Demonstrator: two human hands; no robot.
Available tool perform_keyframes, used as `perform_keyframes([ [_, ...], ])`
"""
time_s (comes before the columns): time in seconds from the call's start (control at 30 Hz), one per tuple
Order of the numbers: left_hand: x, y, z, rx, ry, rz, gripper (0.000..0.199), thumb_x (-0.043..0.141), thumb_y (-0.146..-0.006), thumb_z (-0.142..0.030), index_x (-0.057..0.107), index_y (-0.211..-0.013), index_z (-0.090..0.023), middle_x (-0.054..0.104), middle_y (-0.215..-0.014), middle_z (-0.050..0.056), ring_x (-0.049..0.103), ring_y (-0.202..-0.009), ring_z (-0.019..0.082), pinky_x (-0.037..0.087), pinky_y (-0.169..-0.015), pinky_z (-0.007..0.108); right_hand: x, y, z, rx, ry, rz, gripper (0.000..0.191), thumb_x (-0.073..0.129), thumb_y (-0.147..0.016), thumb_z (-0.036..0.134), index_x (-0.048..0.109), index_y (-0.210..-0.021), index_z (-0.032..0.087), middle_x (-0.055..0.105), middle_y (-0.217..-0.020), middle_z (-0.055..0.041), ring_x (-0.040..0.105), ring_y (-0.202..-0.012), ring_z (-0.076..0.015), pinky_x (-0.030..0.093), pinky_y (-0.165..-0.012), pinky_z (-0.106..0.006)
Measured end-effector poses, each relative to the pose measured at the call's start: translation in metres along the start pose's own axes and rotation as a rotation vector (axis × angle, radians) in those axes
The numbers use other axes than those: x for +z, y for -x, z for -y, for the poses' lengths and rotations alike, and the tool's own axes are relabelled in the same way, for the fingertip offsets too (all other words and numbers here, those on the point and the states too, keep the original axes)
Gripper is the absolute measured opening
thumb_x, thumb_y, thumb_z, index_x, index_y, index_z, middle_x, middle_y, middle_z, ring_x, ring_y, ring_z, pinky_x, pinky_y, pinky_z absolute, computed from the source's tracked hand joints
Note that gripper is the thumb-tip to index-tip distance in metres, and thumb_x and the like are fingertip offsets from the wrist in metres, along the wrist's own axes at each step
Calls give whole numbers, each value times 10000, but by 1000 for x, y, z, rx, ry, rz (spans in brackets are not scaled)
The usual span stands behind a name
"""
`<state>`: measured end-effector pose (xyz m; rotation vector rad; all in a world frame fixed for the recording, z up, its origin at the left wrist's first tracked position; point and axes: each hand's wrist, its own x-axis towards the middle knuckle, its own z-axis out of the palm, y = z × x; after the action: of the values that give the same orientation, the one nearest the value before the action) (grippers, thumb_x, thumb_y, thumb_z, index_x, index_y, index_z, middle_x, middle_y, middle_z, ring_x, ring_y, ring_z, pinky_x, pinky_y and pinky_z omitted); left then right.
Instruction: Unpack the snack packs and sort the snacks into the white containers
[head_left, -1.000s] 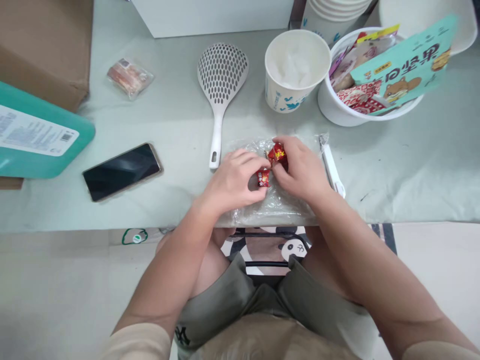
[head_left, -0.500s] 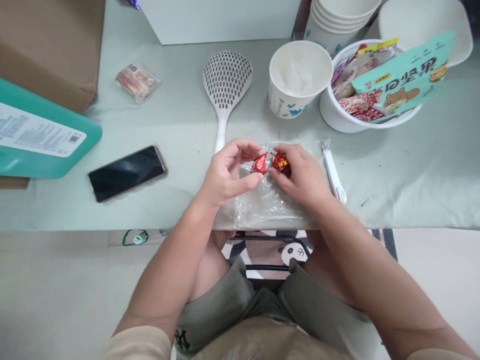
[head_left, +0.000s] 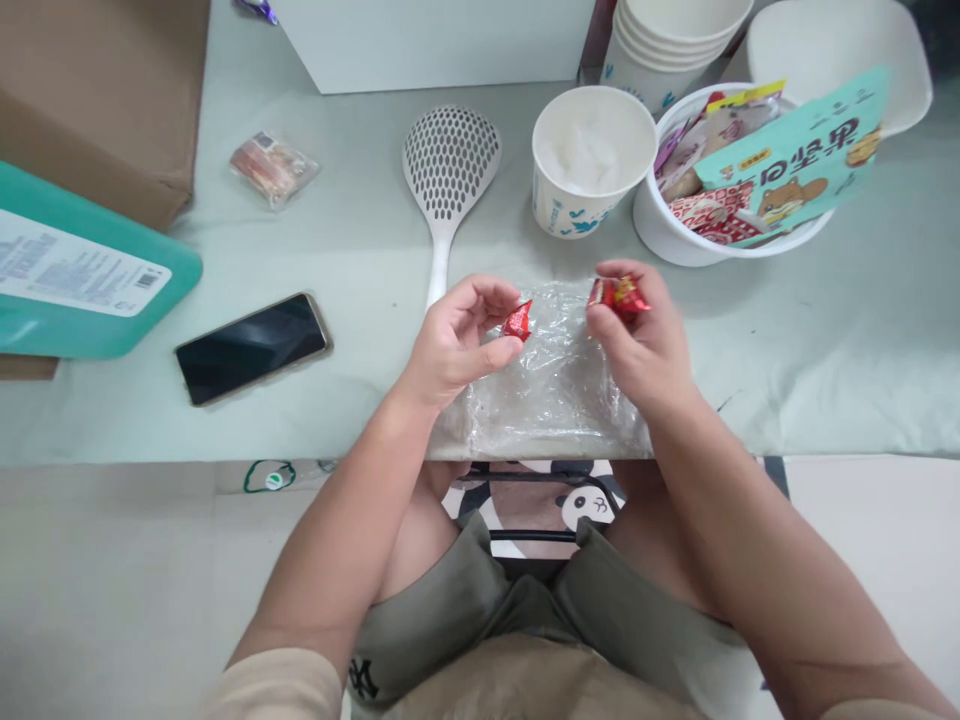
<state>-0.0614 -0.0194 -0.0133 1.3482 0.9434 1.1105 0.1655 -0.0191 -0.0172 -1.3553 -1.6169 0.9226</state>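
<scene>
A cloth-covered table (head_left: 360, 250) spans the view, with a brown box (head_left: 97, 90) at far left and a green jug (head_left: 150, 270) lying before it. On the near edge lies a clear plastic sheet (head_left: 540, 400), under and between the two hands.

Beyond the right hand (head_left: 649, 340) sits a white tub (head_left: 675, 235) holding snack bags, a tall teal bag (head_left: 795, 180) leaning out to the right. Just left of the tub is a paper cup (head_left: 559, 200) with whitish, see-through stuff inside, too vague to name; a stack of cups (head_left: 660, 60) rises behind. The right hand is nearer than the left to both tub and cup. The left hand (head_left: 457, 345) is beside the handle of a slotted skimmer (head_left: 450, 165).

Each hand is closed on something small and red, the two apart with bare plastic between. The right thumb and fingers pinch a red and yellow packet (head_left: 628, 297); its long axis runs roughly left to right, its left end poking out toward the other hand. The left thumb and curled fingertips hold a small red packet (head_left: 517, 320) at its sides, its pointed end tilting up and right, away from the palm.
</scene>
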Motion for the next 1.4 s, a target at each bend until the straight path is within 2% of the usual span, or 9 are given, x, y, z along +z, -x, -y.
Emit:
perform_keyframes([
  [0.2, 20, 2, 1, 237, -176, -49, 309, 768, -830, -389, 624, -1058, -238, 718, -1046, 50, 689, -996, 192, 577, -943, 381, 6, 4, 14, 320, -636, 127, 456, 501, -913, 725, 596, -1098, 320, 637, -921, -26, 631, -751, -197, 522, -598, -334],
  [0.4, 40, 0, -6, 337, -571, 26, 116, 729, -873, -217, 671, -973, -225, 742, -1107, 63, 667, -1083, 228, 542, -1015, 436, 23, 12, 25, 403, -752, 159, 423, 585, -875, 678, 557, -1082, 311, 675, -974, -23, 711, -840, -226, 601, -708, -400],
  [0.53, 40, 1, -6, 332, -624, 19, 107, 736, -892, -258, 688, -984, -235, 739, -1149, 64, 660, -1108, 233, 538, -1027, 442, 23, 13, 23, 432, -804, 170, 512, 801, -751, 510, 501, -1127, 336, 653, -1001, 22, 699, -813, -173, 603, -683, -329],
  [0.73, 37, 3, -5, 418, -528, 12, 197, 660, -913, -350, 678, -1051, -212, 663, -1201, 114, 649, -1134, 230, 559, -1030, 430, 12, 13, 27, 441, -786, 149, 452, 792, -747, 354, 512, -1101, 326, 629, -951, 41, 643, -716, -119, 531, -568, -245],
  [0.93, 42, -7, -6, 379, -574, 0, 194, 618, -906, -319, 669, -1056, -208, 655, -1178, 106, 659, -1099, 229, 574, -986, 429, -31, -4, 38, 227, -426, 27, 359, 739, -777, 279, 547, -1079, 306, 668, -939, 14, 648, -726, -148, 536, -585, -291],
  [1.1, 45, -17, -6, 379, -592, -24, 176, 630, -892, -318, 684, -1021, -211, 664, -1154, 99, 667, -1053, 234, 583, -963, 438, -103, -69, 65, -136, 260, -79, 319, 779, -716, 181, 632, -984, 275, 725, -961, -41, 683, -877, -224, 584, -844, -442],
  [1.17, 44, -21, -5, 393, -611, -33, 158, 630, -890, -306, 685, -1004, -212, 668, -1128, 96, 671, -1028, 233, 590, -941, 433, -126, -99, 76, -123, 559, -90, 326, 757, -729, 152, 654, -1014, 271, 719, -955, -36, 654, -866, -227, 560, -888, -505],
  [1.27, 41, -29, -3, 406, -646, -34, 137, 621, -902, -296, 681, -993, -213, 672, -1097, 96, 675, -1005, 228, 600, -912, 423, -140, -137, 81, -76, 820, 31, 392, 757, -717, 108, 683, -1064, 275, 705, -972, -44, 686, -948, -294, 563, -934, -578],
  [1.4, 38, -36, -1, 421, -673, -30, 114, 613, -908, -270, 674, -978, -203, 668, -1082, 99, 682, -996, 222, 608, -892, 406, -136, -170, 63, -217, 899, 221, 393, 741, -703, 139, 698, -1042, 331, 698, -978, -40, 700, -1028, -345, 586, -946, -599],
])
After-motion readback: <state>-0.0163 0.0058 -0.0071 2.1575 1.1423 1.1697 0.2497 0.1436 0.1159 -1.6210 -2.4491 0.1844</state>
